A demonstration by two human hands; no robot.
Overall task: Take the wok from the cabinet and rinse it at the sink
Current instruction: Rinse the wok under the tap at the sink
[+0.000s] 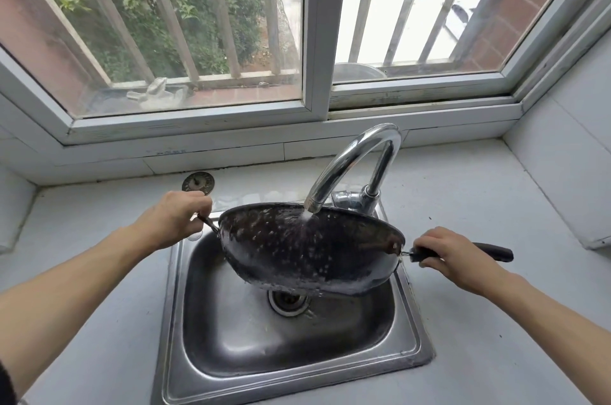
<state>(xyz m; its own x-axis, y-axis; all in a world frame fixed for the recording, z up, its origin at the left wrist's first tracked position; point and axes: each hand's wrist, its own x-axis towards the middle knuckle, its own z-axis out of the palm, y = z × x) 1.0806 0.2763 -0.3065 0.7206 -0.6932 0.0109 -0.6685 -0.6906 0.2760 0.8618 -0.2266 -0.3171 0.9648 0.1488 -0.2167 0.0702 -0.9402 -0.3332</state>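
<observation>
Rinsing underway: wok tilted under running faucet at frame centre, over sink. Left hand fingers clamped on loop handle, right hand fingers clamped on long handle. Next, probably swirl and tip water out.

Wet black wok tilted over sink

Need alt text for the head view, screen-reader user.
Both hands hold a dark wok tilted over a steel sink while the faucet runs water onto it. The left hand grips the small loop handle; the right hand grips the long black handle.
</observation>
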